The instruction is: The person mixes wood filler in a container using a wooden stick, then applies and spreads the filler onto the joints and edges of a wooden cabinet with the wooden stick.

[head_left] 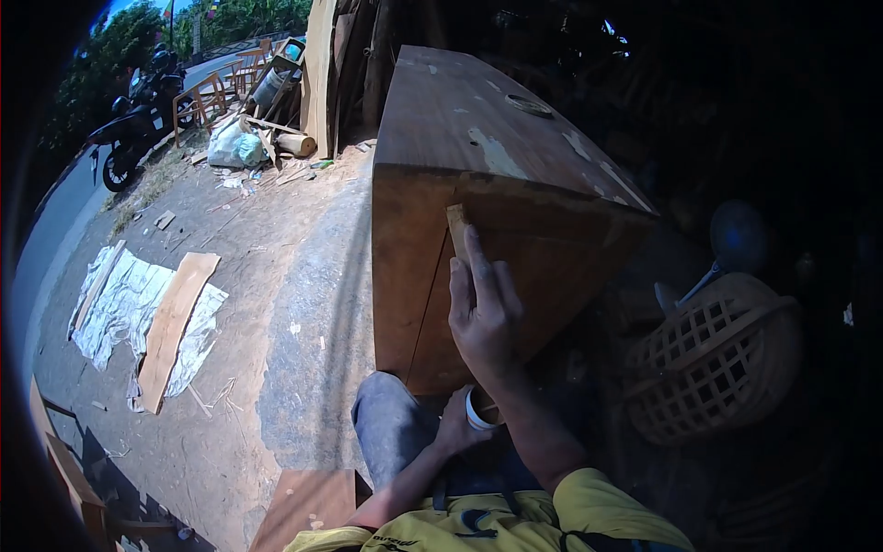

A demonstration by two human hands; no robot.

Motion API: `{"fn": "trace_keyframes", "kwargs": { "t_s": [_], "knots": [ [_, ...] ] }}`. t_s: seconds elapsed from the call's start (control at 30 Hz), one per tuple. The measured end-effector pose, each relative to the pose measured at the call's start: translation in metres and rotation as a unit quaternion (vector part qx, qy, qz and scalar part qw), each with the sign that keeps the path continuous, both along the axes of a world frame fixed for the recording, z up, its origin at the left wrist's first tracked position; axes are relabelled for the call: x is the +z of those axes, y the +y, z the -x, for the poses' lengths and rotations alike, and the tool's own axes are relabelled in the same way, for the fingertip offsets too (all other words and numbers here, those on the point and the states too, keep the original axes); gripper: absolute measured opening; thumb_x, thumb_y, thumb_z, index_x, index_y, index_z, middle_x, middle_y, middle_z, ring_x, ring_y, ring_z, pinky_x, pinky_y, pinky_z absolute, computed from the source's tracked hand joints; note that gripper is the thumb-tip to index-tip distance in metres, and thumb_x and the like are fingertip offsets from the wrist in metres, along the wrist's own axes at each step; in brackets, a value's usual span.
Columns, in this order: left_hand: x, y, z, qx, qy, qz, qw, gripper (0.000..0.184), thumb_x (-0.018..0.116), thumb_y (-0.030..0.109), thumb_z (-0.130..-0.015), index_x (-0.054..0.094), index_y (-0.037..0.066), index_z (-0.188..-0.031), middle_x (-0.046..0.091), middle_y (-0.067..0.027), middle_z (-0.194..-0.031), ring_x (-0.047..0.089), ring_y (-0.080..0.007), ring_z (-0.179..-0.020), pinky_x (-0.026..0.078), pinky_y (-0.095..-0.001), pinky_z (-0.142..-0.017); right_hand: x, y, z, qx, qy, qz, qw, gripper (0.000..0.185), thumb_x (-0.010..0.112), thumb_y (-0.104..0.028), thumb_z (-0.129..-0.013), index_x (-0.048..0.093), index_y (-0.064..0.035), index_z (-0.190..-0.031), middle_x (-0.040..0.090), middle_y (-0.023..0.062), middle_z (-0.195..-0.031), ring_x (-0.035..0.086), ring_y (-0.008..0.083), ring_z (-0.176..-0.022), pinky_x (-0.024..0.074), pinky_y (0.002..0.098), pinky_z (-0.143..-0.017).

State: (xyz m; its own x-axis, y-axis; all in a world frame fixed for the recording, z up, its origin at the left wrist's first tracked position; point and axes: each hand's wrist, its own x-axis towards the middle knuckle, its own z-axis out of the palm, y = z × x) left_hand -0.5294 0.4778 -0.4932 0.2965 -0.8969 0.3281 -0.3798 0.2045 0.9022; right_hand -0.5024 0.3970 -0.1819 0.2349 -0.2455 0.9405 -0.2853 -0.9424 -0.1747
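Observation:
A large wooden cabinet (460, 120) lies before me, with pale filler patches on its upper face. Against its near face, just below the top edge, my right hand (485, 308) holds a small flat wooden piece (456, 225) between its fingers. A dark seam runs down that face under the piece. Lower down, close to my knee, my left hand (453, 423) is wrapped round a white cup (478, 409). A thin stick stands in the cup, whose contents are too dark to make out.
A slatted wooden chair or basket frame (708, 359) and a fan (739, 236) are in shadow at right. Planks (175, 331) lie on white cloth (120, 299) at left. Plastic bags (235, 147), scraps and a motorcycle (124, 147) stand further back.

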Motion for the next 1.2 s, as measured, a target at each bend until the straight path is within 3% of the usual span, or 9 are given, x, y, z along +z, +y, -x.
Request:
{"fn": "trace_keyframes", "kwargs": {
  "t_s": [0.1,0.33,0.63,0.9,1.2],
  "knots": [
    [0.001,0.001,0.0,-0.004,0.003,0.009,1.0,0.118,0.101,0.029,-0.059,0.042,-0.003,-0.156,0.056,-0.0259,-0.145,0.056,-0.0457,-0.136,0.045,-0.052,-0.12,0.024,0.003,-0.003,-0.011,-0.003,0.019,1.0,0.049,0.074,-0.004,-0.104,0.066,-0.0044,-0.152,0.059,0.0101,-0.08,0.061,0.0242,-0.058,0.0523,0.0405,-0.055],
    [0.002,0.008,-0.002,-0.021,0.013,-0.003,1.0,0.117,0.101,0.027,-0.058,0.043,-0.002,-0.155,0.056,-0.0259,-0.145,0.055,-0.0459,-0.137,0.046,-0.0523,-0.12,0.017,0.018,0.014,0.007,0.068,-0.027,0.997,0.048,0.074,-0.008,-0.104,0.065,-0.0033,-0.151,0.061,0.0106,-0.079,0.064,0.0257,-0.06,0.0521,0.0408,-0.054],
    [0.006,0.009,-0.003,-0.019,0.021,0.016,0.999,0.116,0.101,0.024,-0.057,0.043,0.001,-0.155,0.057,-0.0243,-0.144,0.056,-0.0452,-0.136,0.046,-0.0524,-0.12,-0.019,-0.015,-0.019,-0.015,-0.005,0.048,0.999,0.049,0.075,-0.006,-0.104,0.065,-0.0028,-0.151,0.061,0.0104,-0.079,0.062,0.0239,-0.059,0.0517,0.0414,-0.053],
    [0.008,0.01,-0.004,-0.031,0.049,0.013,0.998,0.113,0.1,0.024,-0.058,0.045,0.001,-0.154,0.058,-0.0237,-0.143,0.056,-0.0446,-0.136,0.045,-0.0519,-0.119,0.014,0.011,-0.012,-0.016,0.029,-0.004,0.999,0.048,0.074,-0.004,-0.103,0.066,-0.0024,-0.15,0.063,0.0114,-0.078,0.065,0.0253,-0.058,0.0531,0.0401,-0.053],
    [0.011,0.011,-0.005,-0.026,0.032,0.004,0.999,0.115,0.099,0.023,-0.059,0.042,0.001,-0.156,0.056,-0.0236,-0.146,0.055,-0.0447,-0.137,0.045,-0.0521,-0.12,0.005,0.004,-0.012,-0.006,0.036,0.0,0.999,0.05,0.075,-0.006,-0.103,0.065,-0.0022,-0.152,0.066,0.0116,-0.077,0.068,0.025,-0.059,0.0529,0.0393,-0.051]
  ]
}}
